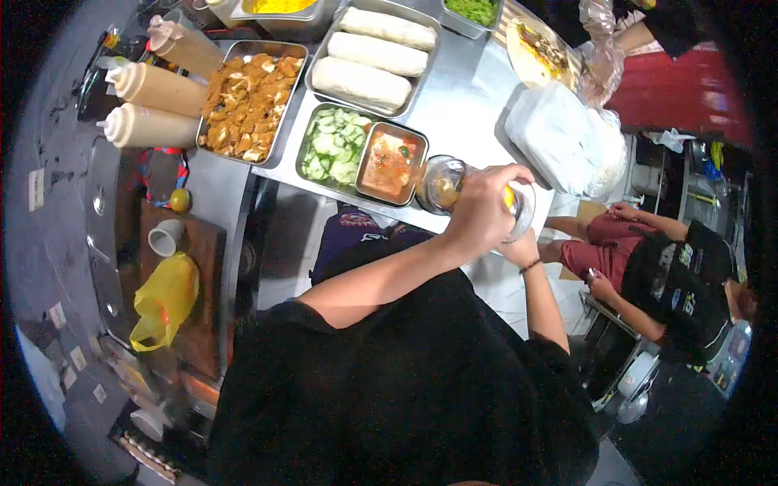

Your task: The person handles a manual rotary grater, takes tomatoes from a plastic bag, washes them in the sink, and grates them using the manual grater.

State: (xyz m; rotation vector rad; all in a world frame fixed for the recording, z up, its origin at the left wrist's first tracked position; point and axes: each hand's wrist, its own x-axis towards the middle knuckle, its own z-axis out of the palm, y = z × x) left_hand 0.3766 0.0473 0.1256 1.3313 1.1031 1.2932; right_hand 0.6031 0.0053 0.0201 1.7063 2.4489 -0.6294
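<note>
My left hand (486, 209) reaches across from the left, its fingers curled over a clear round container (525, 212) with something yellow at its top. From below, my right hand (519, 249) meets the same container; its fingers are mostly hidden, and a dark band circles the wrist. Close beside my left hand, another clear round container (442, 180) with brownish contents stands at the counter's edge. Left of that are a small metal pan of reddish sauce (391, 164) and a tray of sliced cucumber (334, 144).
Chopped browned meat (250, 105), sauce bottles (154, 125) and a tray of white rolls (369, 53) line the counter. A white plastic bag (555, 138) lies right. Another person's plastic-gloved hand (601, 69) is near a filled flatbread (539, 53). A person (660, 267) sits at right.
</note>
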